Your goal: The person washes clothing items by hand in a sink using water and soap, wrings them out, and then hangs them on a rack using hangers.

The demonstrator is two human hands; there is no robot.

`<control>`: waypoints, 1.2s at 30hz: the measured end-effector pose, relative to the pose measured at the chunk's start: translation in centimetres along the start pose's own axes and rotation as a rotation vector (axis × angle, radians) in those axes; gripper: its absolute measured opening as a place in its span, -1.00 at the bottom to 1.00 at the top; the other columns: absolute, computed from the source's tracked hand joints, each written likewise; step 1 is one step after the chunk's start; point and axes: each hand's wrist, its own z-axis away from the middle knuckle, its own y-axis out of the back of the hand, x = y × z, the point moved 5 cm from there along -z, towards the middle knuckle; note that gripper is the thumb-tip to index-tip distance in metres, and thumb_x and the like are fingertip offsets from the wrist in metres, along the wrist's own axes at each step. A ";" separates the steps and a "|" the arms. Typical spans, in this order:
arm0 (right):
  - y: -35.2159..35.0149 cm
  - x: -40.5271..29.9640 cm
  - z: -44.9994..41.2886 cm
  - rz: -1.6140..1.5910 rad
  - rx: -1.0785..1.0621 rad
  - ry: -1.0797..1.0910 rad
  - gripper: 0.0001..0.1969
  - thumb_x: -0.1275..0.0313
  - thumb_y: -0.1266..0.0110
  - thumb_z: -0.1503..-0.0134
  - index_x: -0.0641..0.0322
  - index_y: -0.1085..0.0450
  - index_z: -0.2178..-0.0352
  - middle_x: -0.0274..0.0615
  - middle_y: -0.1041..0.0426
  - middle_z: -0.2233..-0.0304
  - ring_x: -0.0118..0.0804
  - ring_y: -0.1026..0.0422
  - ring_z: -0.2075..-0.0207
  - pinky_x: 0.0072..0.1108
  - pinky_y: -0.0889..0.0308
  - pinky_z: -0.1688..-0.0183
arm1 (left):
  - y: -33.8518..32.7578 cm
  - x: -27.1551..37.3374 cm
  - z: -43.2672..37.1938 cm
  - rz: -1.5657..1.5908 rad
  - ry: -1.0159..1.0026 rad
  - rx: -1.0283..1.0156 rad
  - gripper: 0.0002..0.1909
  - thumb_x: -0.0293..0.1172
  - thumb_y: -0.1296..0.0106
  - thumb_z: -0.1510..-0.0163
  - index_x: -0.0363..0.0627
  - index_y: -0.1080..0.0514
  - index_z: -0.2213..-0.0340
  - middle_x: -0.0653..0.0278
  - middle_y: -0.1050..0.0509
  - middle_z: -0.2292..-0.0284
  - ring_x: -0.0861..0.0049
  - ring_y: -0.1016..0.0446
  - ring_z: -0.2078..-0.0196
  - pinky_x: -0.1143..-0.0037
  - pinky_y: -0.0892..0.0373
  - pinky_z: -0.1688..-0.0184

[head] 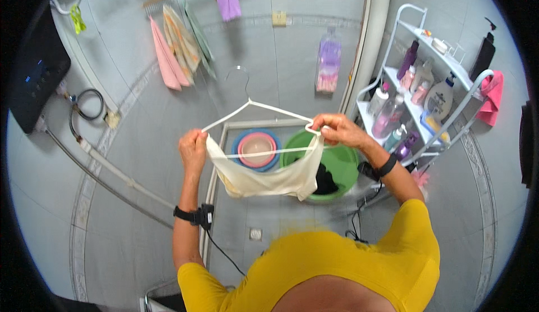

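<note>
A white clothes hanger [278, 110] with a metal hook is held up in front of me. From its two ends hangs a cream garment [269, 181], sagging in a curve below the hanger's lower bar. My left hand [193, 150] is closed around the hanger's left end and the garment's edge there. At the other end, my right hand [340, 129] pinches the hanger beside its notch, where the garment's other side hangs. The fingers partly hide how the cloth sits on each end.
Below stand a green basin [347, 168] with dark cloth in it and stacked bowls [257, 147]. To the right is a white shelf rack [446, 42] of bottles. Towels [168, 59] hang on the wall; a hose [113, 185] runs at left. Black cables [358, 227] trail near me.
</note>
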 end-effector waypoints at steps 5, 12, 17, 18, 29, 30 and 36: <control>-0.7 -4.2 1.8 -0.180 0.061 0.198 -0.60 0.27 -0.03 -0.07 0.31 -0.28 0.12 -0.22 -0.42 0.25 -0.49 -0.37 0.31 -0.65 -0.25 0.18 | 0.5 0.0 -0.1 0.181 0.178 -0.048 -0.82 -0.43 0.03 0.01 -0.25 -0.36 0.61 0.41 -0.26 0.73 0.73 -0.18 0.62 0.59 -0.14 0.59; -2.5 -9.8 0.0 -0.471 -0.052 0.252 -0.72 0.30 -0.05 -0.02 0.28 -0.26 0.32 -0.14 -0.30 0.30 -0.25 -0.38 0.29 -0.37 -0.28 0.14 | 0.1 -0.6 -4.0 0.300 0.139 -0.061 -0.84 -0.42 0.03 -0.01 -0.25 -0.39 0.57 0.46 -0.28 0.69 0.75 -0.21 0.58 0.64 -0.18 0.53; -3.0 -13.8 -2.4 -0.463 0.054 0.203 -0.85 0.42 0.01 -0.03 0.24 -0.28 0.36 -0.11 -0.34 0.36 -0.55 -0.20 0.60 -0.50 -0.32 0.28 | 2.4 1.4 -3.7 0.146 -0.113 0.198 -0.70 -0.43 0.01 0.02 -0.16 -0.38 0.18 0.23 -0.36 0.33 0.51 -0.33 0.27 0.53 -0.27 0.24; -3.4 -15.0 -3.2 -0.437 0.062 0.191 -0.89 0.46 0.06 -0.05 0.24 -0.28 0.36 -0.12 -0.35 0.39 -0.59 -0.16 0.63 -0.56 -0.31 0.33 | 2.7 1.2 -3.1 0.113 0.008 0.177 -0.51 -0.44 -0.02 0.07 -0.13 -0.27 0.04 0.13 -0.25 0.16 0.33 -0.25 0.11 0.42 -0.21 0.08; -1.0 -32.5 -10.0 0.101 0.350 0.670 -0.84 0.63 0.06 0.03 0.34 -0.29 0.34 -0.07 -0.41 0.43 -0.55 -0.28 0.62 -0.76 -0.34 0.48 | 2.5 -2.3 5.5 0.269 0.292 0.009 -0.55 -0.47 -0.07 0.14 -0.19 -0.32 0.13 0.12 -0.26 0.16 0.37 -0.30 0.17 0.48 -0.29 0.17; -0.8 -34.5 -11.5 0.148 0.346 0.707 -0.85 0.59 0.04 0.02 0.30 -0.29 0.35 -0.08 -0.41 0.42 -0.58 -0.28 0.62 -0.75 -0.34 0.48 | 1.9 -4.5 6.8 0.196 0.183 0.043 -0.54 -0.49 -0.08 0.14 -0.17 -0.32 0.12 0.16 -0.26 0.16 0.49 -0.32 0.24 0.57 -0.33 0.28; 3.4 -42.9 -21.6 0.474 0.598 1.026 -0.82 0.49 0.02 0.02 0.33 -0.33 0.33 -0.19 -0.41 0.45 -0.47 -0.34 0.53 -0.65 -0.29 0.47 | 0.4 -6.3 10.5 0.415 0.426 -0.090 -0.64 -0.54 -0.08 0.13 -0.27 -0.38 0.21 0.19 -0.38 0.27 0.59 -0.39 0.34 0.62 -0.35 0.30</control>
